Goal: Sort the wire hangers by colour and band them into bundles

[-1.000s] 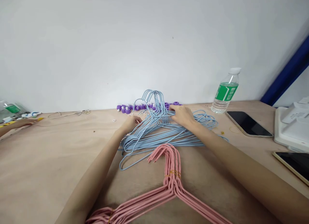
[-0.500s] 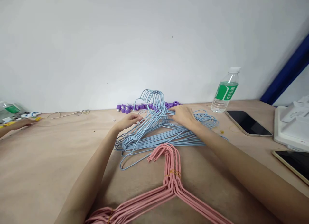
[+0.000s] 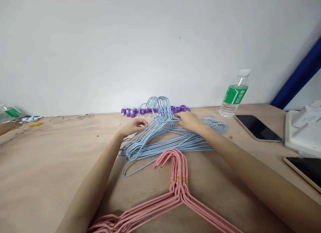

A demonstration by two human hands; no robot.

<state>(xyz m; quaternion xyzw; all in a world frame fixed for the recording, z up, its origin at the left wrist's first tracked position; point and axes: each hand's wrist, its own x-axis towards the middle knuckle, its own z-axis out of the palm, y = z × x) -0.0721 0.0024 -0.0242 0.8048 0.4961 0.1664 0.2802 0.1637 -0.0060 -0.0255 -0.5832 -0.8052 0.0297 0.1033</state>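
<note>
Step in hand: sorting at the loose pile of blue wire hangers (image 3: pixel 175 144), lying tangled at about 12 o'clock on the tan work surface (image 3: pixel 50 166), hooks up and toward the wall. Hands apart, both on the pile. The left hand (image 3: pixel 134 127) is at the pile's near-left side, fingers curled at the wires; the right hand (image 3: pixel 189 121) lies across the shoulder wires just below the hooks. Cannot tell if either is clamped. Next move calls for freeing one hanger at a time, since hooks and shoulders are interlaced and a straight pull would likely drag its neighbours. Near 6 o'clock, just beside the pile, sit pink wire hangers (image 3: pixel 178 189) bundled with a yellow tie (image 3: pixel 179 179). A row of purple plastic pieces (image 3: pixel 184 109) lies behind the hooks. At 2 o'clock: water bottle (image 3: pixel 234 96), black phone (image 3: pixel 258 127). At 3 o'clock: white plastic tray (image 3: pixel 301 132), gold-edged phone (image 3: pixel 304 169). Another person's hand (image 3: pixel 7 127) enters at 9 o'clock, well apart.
</note>
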